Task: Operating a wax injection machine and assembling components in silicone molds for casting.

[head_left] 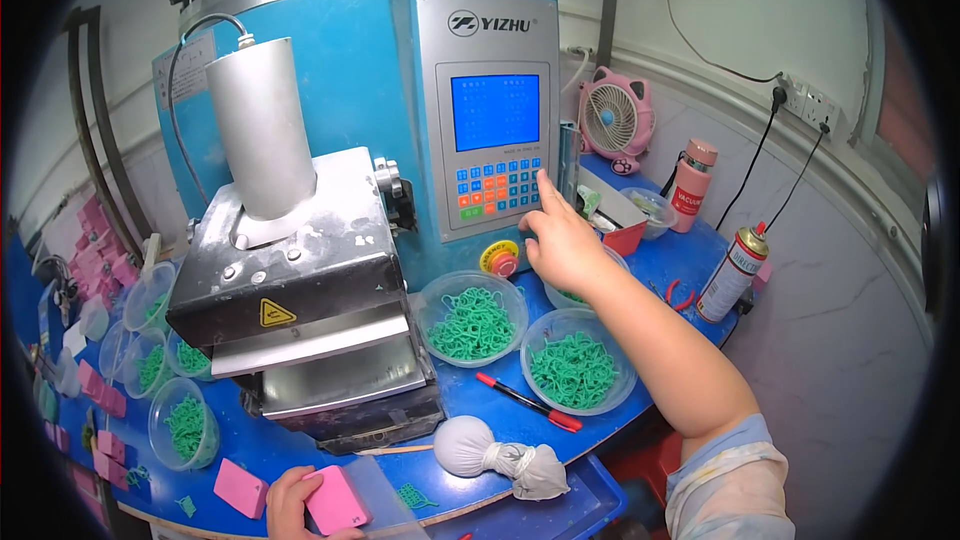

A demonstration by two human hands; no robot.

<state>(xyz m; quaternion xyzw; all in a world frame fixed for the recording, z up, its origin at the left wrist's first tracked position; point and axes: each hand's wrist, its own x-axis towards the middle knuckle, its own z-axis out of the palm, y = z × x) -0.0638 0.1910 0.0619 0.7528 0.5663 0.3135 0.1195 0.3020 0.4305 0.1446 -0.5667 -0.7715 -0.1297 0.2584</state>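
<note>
At the lower edge my left hand (290, 505) grips a pink rubber mold (338, 500), with a clear flat plate (388, 495) beside it. A second pink mold (240, 488) lies just left of that hand. My right hand (562, 235) is raised to the keypad (497, 187) on a blue and silver wax injection machine (430, 60). Its index finger is stretched out onto the keys at the right edge, and no object shows in it. The lit blue screen (496, 112) sits above the keypad. A red stop button (502, 260) is just below.
Bowls of green wax strands (472, 325) stand around the machine's metal clamp (300, 270). A red and black marker (528, 402) and a tied white cloth pouch (500, 455) lie in front. At right are a spray can (732, 275), pliers (680, 295), a pink bottle (692, 185) and a fan (615, 115).
</note>
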